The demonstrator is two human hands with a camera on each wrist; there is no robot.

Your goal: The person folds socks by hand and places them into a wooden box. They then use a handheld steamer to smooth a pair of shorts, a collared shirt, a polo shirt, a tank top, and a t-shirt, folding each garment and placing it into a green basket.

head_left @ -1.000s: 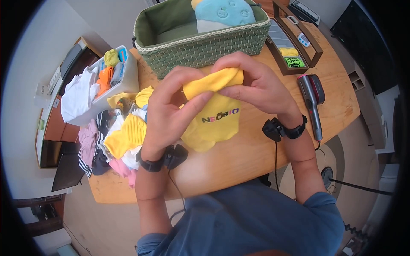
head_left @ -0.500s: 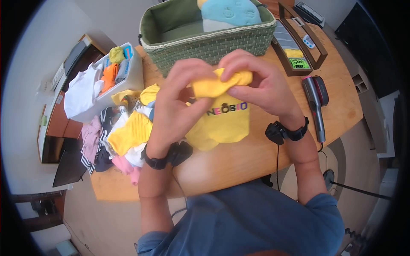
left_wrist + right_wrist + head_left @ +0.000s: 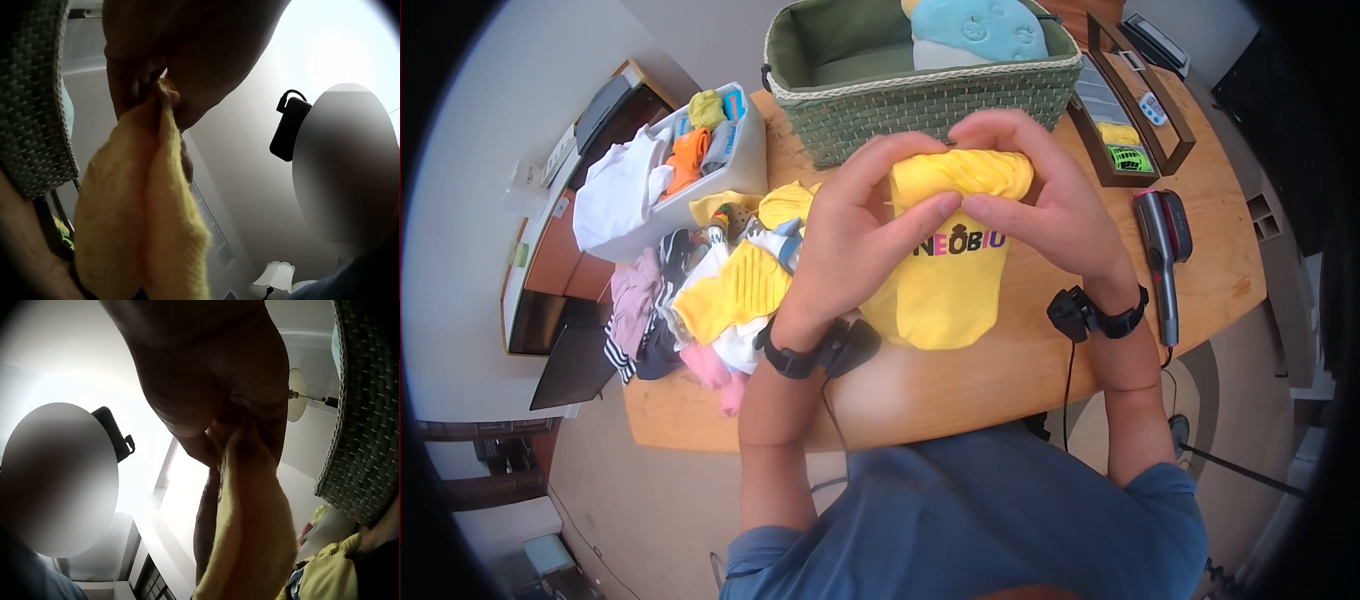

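Both hands hold up a yellow sock [image 3: 950,295] with NEOBIO lettering, above the table in the head view. The left hand [image 3: 855,225] pinches its gathered upper edge on the left, and the right hand [image 3: 1055,205] pinches the same edge on the right. The two thumbs nearly meet just above the lettering, with fingers curled behind the bunched fabric. The lower part hangs down loose. In the left wrist view the yellow fabric [image 3: 144,206] hangs below the left hand [image 3: 187,56]; in the right wrist view the fabric [image 3: 253,519] hangs below the right hand [image 3: 212,381].
A green woven basket [image 3: 930,115] with a blue plush stands behind the hands. At left are a white bin [image 3: 745,160] of folded clothes and a clothes pile [image 3: 735,290]. At right lie an open brown box [image 3: 1090,135] and a hair styler [image 3: 1160,260] on the wooden table [image 3: 1040,370].
The top edge, folded over and twisted between the fingers earlier, is now gathered in a wide bunch between both hands. Hands and surroundings have shifted rightward in the head view.
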